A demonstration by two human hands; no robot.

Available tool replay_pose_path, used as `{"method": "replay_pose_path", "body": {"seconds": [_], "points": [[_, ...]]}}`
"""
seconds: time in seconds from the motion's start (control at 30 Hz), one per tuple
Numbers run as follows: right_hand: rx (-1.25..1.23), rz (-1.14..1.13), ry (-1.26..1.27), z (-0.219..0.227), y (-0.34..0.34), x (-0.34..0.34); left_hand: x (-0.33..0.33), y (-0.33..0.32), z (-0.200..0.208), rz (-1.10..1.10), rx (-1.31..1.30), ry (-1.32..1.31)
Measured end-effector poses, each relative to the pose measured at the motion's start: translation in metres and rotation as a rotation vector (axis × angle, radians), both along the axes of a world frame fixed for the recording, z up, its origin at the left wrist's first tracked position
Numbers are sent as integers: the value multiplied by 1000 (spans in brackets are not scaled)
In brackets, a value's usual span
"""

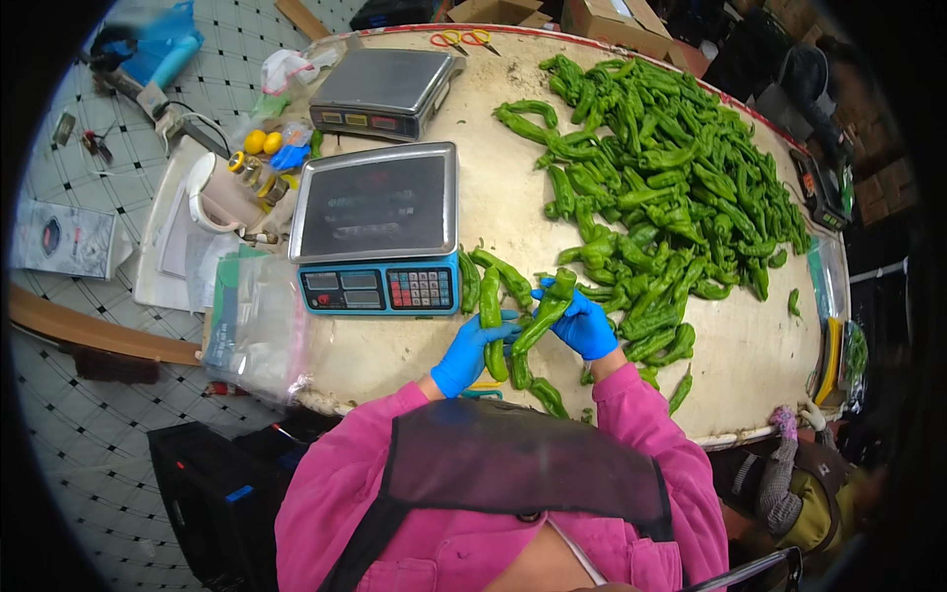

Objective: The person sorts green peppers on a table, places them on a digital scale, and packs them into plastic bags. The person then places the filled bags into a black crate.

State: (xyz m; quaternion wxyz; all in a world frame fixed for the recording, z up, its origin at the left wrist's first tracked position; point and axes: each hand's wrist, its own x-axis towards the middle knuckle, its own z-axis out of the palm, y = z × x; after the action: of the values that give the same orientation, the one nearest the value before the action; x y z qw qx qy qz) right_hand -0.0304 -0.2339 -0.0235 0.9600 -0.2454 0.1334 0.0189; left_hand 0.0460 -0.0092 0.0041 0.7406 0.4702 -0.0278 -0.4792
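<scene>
Both my hands wear blue gloves and hold long green peppers over the near side of the table (750, 370). My left hand (472, 355) is closed on one pepper (492, 318), which hangs roughly upright. In my right hand (586, 324) is another wrinkled green pepper (538, 324), slanting down to the left, its lower end close to the first. Several loose peppers lie under and around my hands. A big heap of green peppers (681, 178) spreads over the table to the right and beyond my right hand.
A blue scale (380, 286) with a steel pan stands left of my hands, a second scale (380, 84) behind it. Clear plastic bags (258, 331), a pale mug (212, 192) and a jar lie leftward. Scissors (464, 39) rest at the far edge. Another person's gloved hand (784, 421) is at right.
</scene>
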Motion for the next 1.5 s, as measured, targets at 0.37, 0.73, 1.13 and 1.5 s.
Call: {"method": "replay_pose_path", "body": {"seconds": [0.37, 0.73, 1.13, 1.5], "points": [[7, -56, -23, -35, 3, -33, -32, -30, 17, -136, -13, 235], [-772, 67, 201, -10, 17, -42, -4, -23, 24, 20, 149, -113], [-1434, -420, 352, 38, -39, -111, 203, 15, 37, 184, 499, -735], [-2202, -532, 779, 0, -197, -91, 160, -15, 58, 403, 946, -1794]]}}
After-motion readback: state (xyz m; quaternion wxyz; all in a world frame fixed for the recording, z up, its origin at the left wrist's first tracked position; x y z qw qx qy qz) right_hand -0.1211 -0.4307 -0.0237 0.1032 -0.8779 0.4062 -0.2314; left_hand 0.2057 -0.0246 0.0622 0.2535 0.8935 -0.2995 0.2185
